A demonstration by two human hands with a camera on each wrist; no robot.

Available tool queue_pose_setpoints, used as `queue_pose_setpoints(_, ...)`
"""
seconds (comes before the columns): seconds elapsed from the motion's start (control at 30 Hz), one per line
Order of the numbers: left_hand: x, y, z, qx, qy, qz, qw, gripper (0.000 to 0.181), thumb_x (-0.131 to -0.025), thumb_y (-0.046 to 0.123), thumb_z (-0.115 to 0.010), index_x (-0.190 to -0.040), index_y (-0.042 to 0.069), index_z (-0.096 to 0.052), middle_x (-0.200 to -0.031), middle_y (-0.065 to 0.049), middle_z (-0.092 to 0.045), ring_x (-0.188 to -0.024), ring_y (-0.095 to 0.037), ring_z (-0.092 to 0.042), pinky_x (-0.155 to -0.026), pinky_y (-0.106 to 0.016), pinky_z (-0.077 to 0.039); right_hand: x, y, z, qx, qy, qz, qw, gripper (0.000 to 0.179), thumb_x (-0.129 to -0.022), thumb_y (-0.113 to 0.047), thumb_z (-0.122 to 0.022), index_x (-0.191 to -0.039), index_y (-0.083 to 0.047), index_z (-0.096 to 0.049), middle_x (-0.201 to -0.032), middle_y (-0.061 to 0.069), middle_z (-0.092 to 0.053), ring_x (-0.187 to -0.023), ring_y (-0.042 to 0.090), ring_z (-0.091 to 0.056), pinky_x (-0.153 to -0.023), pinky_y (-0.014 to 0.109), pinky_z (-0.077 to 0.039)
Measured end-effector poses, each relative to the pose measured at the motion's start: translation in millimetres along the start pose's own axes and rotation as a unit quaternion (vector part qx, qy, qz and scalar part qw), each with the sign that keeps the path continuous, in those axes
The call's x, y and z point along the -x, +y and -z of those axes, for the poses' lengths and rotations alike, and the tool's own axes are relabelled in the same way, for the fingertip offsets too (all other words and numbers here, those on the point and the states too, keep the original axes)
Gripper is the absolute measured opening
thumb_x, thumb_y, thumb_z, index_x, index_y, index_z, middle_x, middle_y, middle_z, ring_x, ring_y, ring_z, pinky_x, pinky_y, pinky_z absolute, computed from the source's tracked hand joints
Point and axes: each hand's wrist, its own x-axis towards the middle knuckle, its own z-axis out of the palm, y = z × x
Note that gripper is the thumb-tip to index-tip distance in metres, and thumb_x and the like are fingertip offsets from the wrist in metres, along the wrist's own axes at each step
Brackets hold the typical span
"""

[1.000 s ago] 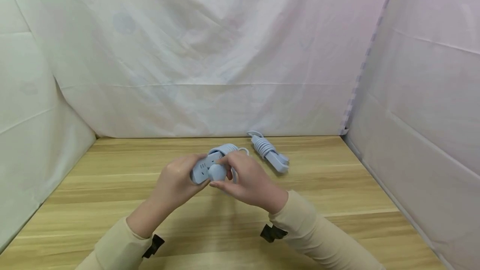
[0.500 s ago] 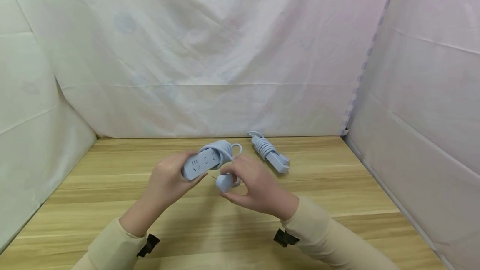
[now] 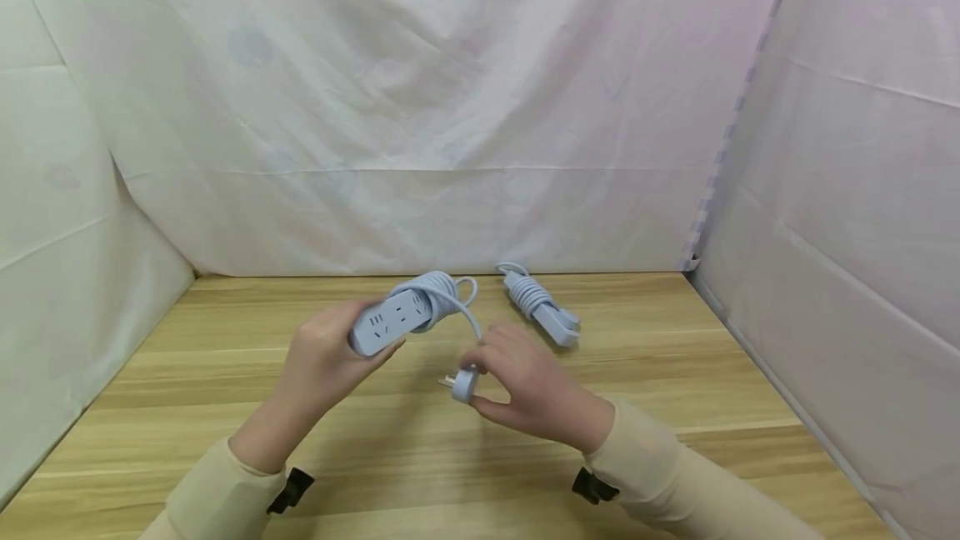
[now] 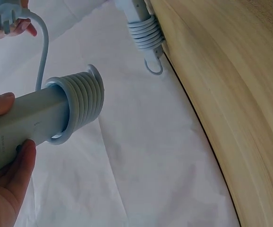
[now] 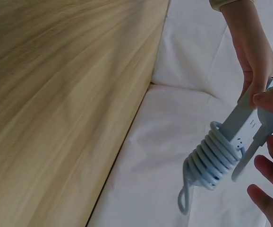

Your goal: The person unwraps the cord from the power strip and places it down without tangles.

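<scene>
Left hand (image 3: 322, 352): we see it clamped on the near end of a pale blue power strip, with the thumb on one side and fingers on the other.
Power strip (image 3: 390, 322): it is held above the table, tilted, with the socket face visible to us in the head view; its far end is inside the coil.
Coiled cord (image 3: 442, 298): it is wound in many turns around the far end of the strip, and one length goes from it to the plug.
Right hand (image 3: 528, 386): we see the thumb and fingers pinching the plug.
Plug (image 3: 465, 384): it is apart from the strip, and its metal prongs point to the left hand's side.
Second power strip (image 3: 557, 327): it lies on the table beyond the right hand, with its own cord wound around it.
Table (image 3: 420, 473): we see wood grain in light brown.
White cloth (image 3: 450, 107): it hangs behind the table and at both sides.
</scene>
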Motion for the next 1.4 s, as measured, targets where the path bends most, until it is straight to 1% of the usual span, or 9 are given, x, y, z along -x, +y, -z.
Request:
queue_pose_setpoints(0.37, 0.1, -0.8, 5.2, 0.017, 0.033, -0.009, 0.9992, 0.053, -0.061, 0.018, -0.089, -0.107, 0.002, -0.069, -0.088, -0.009, -0.071, -0.068, -0.020, -0.063, -0.055, -0.035, -0.049, 12.3, -1, 4, 0.007, -0.017, -0.001, 0.9998, 0.038, -0.072, -0.014, -0.083, -0.104, -0.009, -0.062, -0.091, -0.003, -0.058, -0.082, 0.014, -0.050, -0.075, 0.030, -0.043)
queue_pose_setpoints(0.5, 1.0, -0.2, 6.7, 0.024, 0.037, -0.003, 0.9990, 0.053, -0.061, 0.018, -0.089, -0.108, 0.003, -0.069, -0.090, -0.009, -0.071, -0.069, -0.019, -0.062, -0.056, -0.035, -0.049, 13.2, 1, 10, 0.005, -0.010, -0.011, 0.9999, 0.036, -0.074, -0.015, -0.082, -0.104, -0.007, -0.062, -0.091, -0.001, -0.059, -0.083, 0.014, -0.054, -0.075, 0.029, -0.045)
queue_pose_setpoints(0.6, 2.6, 1.6, 8.2, 0.041, 0.031, 0.013, 0.9986, 0.052, -0.064, 0.021, -0.087, -0.110, 0.004, -0.069, -0.092, -0.008, -0.071, -0.072, -0.019, -0.062, -0.059, -0.033, -0.048, 12.0, 6, 15, 0.004, 0.003, -0.032, 0.9995, 0.033, -0.079, -0.017, -0.079, -0.104, -0.006, -0.062, -0.093, 0.003, -0.062, -0.086, 0.016, -0.057, -0.076, 0.031, -0.047)
queue_pose_setpoints(0.77, 4.2, 7.0, 11.4, 0.066, 0.016, 0.033, 0.9971, 0.050, -0.074, 0.035, -0.082, -0.112, 0.005, -0.069, -0.095, -0.006, -0.071, -0.077, -0.018, -0.062, -0.064, -0.028, -0.047, 9.2, 14, 22, -0.006, 0.000, -0.100, 0.9950, 0.033, -0.084, -0.019, -0.076, -0.109, -0.003, -0.062, -0.100, 0.006, -0.064, -0.092, 0.020, -0.059, -0.080, 0.034, -0.049)
queue_pose_setpoints(0.87, 3.8, 10.3, 12.4, 0.071, 0.020, 0.029, 0.9968, 0.051, -0.077, 0.039, -0.080, -0.112, 0.004, -0.069, -0.096, -0.007, -0.071, -0.077, -0.018, -0.062, -0.065, -0.025, -0.047, 7.1, 15, 24, -0.016, -0.024, -0.159, 0.9869, 0.036, -0.087, -0.021, -0.075, -0.115, -0.002, -0.060, -0.104, 0.006, -0.063, -0.096, 0.020, -0.060, -0.082, 0.036, -0.050)
queue_pose_setpoints(0.97, 3.1, 12.9, 12.4, 0.077, 0.031, 0.021, 0.9963, 0.052, -0.079, 0.042, -0.079, -0.111, 0.003, -0.069, -0.096, -0.008, -0.071, -0.076, -0.019, -0.063, -0.065, -0.025, -0.047, 4.3, 16, 24, -0.038, -0.049, -0.221, 0.9733, 0.041, -0.090, -0.025, -0.072, -0.122, -0.004, -0.058, -0.107, 0.005, -0.063, -0.100, 0.019, -0.060, -0.085, 0.038, -0.050)
queue_pose_setpoints(1.03, 2.7, 15.0, 13.1, 0.086, 0.036, 0.024, 0.9954, 0.053, -0.080, 0.045, -0.077, -0.111, 0.003, -0.069, -0.097, -0.008, -0.071, -0.077, -0.018, -0.063, -0.066, -0.023, -0.046, 3.1, 17, 23, -0.056, -0.057, -0.248, 0.9654, 0.044, -0.091, -0.027, -0.071, -0.126, -0.005, -0.055, -0.107, 0.004, -0.063, -0.100, 0.019, -0.060, -0.085, 0.039, -0.050)
queue_pose_setpoints(1.23, 3.1, 21.5, 15.5, 0.108, 0.051, 0.048, 0.9916, 0.053, -0.078, 0.046, -0.078, -0.111, 0.005, -0.070, -0.098, -0.006, -0.072, -0.075, -0.013, -0.061, -0.065, -0.018, -0.043, 1.6, 20, 21, -0.109, -0.077, -0.281, 0.9505, 0.070, -0.091, -0.031, -0.070, -0.146, -0.005, -0.035, -0.114, 0.004, -0.062, -0.102, 0.022, -0.059, -0.088, 0.042, -0.048)
queue_pose_setpoints(1.4, 3.4, 26.5, 16.2, 0.115, 0.058, 0.058, 0.9900, 0.052, -0.076, 0.043, -0.081, -0.110, 0.006, -0.070, -0.098, -0.006, -0.072, -0.070, -0.010, -0.058, -0.059, -0.017, -0.041, -1.7, 20, 20, -0.162, -0.106, -0.324, 0.9259, 0.089, -0.090, -0.036, -0.071, -0.155, -0.011, -0.016, -0.125, 0.007, -0.058, -0.110, 0.024, -0.056, -0.091, 0.046, -0.047)
